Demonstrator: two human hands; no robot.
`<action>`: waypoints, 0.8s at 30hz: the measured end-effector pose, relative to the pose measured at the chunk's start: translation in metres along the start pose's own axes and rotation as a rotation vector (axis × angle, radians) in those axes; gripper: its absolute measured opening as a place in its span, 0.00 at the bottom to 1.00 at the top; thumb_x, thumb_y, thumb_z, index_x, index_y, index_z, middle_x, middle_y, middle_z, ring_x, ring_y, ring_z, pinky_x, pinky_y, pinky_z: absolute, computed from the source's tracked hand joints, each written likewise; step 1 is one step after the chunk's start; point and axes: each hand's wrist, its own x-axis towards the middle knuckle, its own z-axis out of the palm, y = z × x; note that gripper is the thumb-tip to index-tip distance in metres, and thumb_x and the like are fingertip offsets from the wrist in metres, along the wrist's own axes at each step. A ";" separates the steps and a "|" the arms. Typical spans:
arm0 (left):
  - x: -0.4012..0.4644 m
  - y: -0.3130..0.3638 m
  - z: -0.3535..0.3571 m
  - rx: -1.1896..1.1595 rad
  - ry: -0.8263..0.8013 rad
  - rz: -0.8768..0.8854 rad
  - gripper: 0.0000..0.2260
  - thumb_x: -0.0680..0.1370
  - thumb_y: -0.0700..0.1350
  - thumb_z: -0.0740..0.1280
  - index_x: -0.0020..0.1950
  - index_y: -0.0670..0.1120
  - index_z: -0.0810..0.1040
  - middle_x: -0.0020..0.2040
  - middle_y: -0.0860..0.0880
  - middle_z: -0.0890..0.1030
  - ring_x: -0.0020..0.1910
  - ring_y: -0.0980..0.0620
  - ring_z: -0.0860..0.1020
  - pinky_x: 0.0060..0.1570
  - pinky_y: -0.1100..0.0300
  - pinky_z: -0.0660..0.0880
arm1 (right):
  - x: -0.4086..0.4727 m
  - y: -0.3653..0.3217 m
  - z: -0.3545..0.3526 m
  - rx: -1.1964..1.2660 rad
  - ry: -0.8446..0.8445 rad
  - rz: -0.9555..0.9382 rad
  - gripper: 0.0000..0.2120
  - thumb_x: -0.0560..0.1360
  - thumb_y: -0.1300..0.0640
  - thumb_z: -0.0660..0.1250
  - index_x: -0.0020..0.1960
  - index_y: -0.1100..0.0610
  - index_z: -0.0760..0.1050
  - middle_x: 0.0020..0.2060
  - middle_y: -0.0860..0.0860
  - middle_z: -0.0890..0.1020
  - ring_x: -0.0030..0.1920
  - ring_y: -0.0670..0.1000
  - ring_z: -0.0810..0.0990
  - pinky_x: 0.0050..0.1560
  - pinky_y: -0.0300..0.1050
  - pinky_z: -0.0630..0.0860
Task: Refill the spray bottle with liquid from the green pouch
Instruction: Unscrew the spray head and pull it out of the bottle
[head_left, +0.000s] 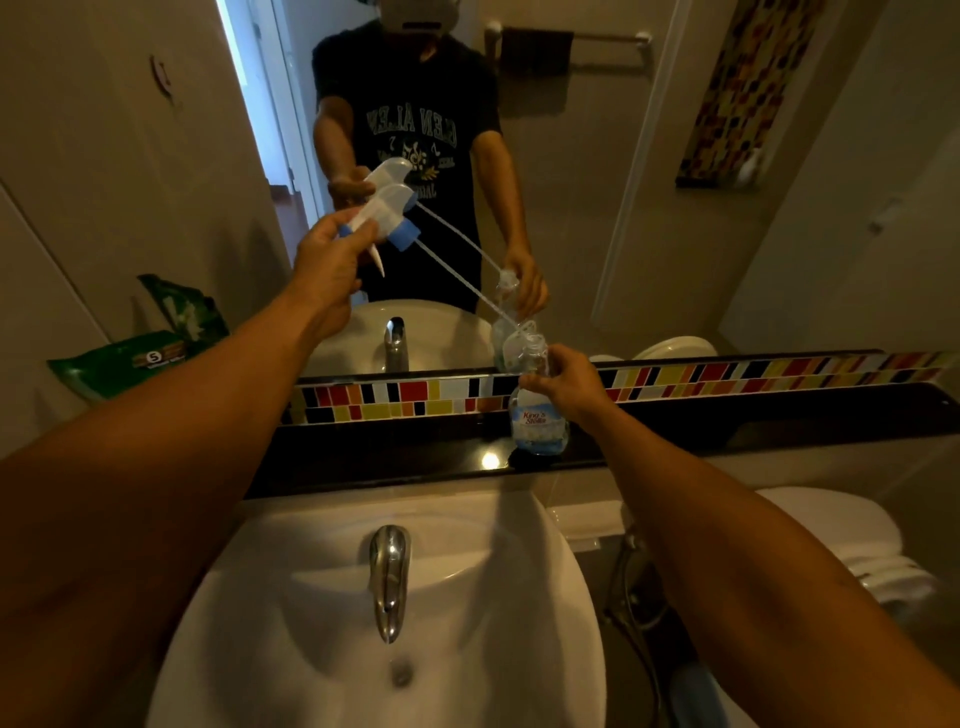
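Note:
A clear spray bottle (537, 421) with a blue-and-white label stands on the black ledge (395, 457) behind the sink. My right hand (569, 382) grips its neck. My left hand (324, 265) holds the white spray head (382, 208) with its blue collar, lifted up and to the left of the bottle. Its thin dip tube (457, 283) slants down to the bottle's open mouth, with the tip at or just inside the mouth. The green pouch (130, 358) lies at the left end of the ledge against the wall, partly behind my left forearm.
A white sink (519, 597) with a chrome tap (388, 577) lies below the ledge. A mirror (597, 182) above the coloured tile strip (727, 374) repeats the scene. A white toilet (841, 540) and a hose (631, 597) stand at the right.

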 end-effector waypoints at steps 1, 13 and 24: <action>-0.002 -0.002 -0.004 0.000 0.003 -0.009 0.14 0.80 0.49 0.67 0.65 0.51 0.75 0.60 0.45 0.80 0.50 0.52 0.78 0.38 0.62 0.70 | 0.000 0.000 -0.001 0.003 0.007 0.006 0.17 0.77 0.59 0.74 0.64 0.57 0.76 0.53 0.50 0.83 0.57 0.55 0.83 0.61 0.58 0.80; -0.029 -0.038 -0.030 0.001 0.081 -0.209 0.06 0.82 0.47 0.64 0.56 0.51 0.79 0.53 0.49 0.81 0.51 0.53 0.79 0.52 0.56 0.74 | -0.003 -0.003 -0.002 0.074 0.079 0.018 0.15 0.75 0.60 0.76 0.60 0.57 0.78 0.55 0.56 0.85 0.56 0.57 0.84 0.61 0.63 0.81; -0.057 -0.089 -0.045 -0.089 0.187 -0.348 0.07 0.83 0.44 0.63 0.58 0.47 0.80 0.51 0.48 0.82 0.47 0.56 0.81 0.44 0.61 0.77 | 0.002 -0.006 0.005 0.140 0.069 0.018 0.20 0.75 0.64 0.76 0.66 0.62 0.78 0.58 0.58 0.85 0.58 0.57 0.84 0.63 0.61 0.80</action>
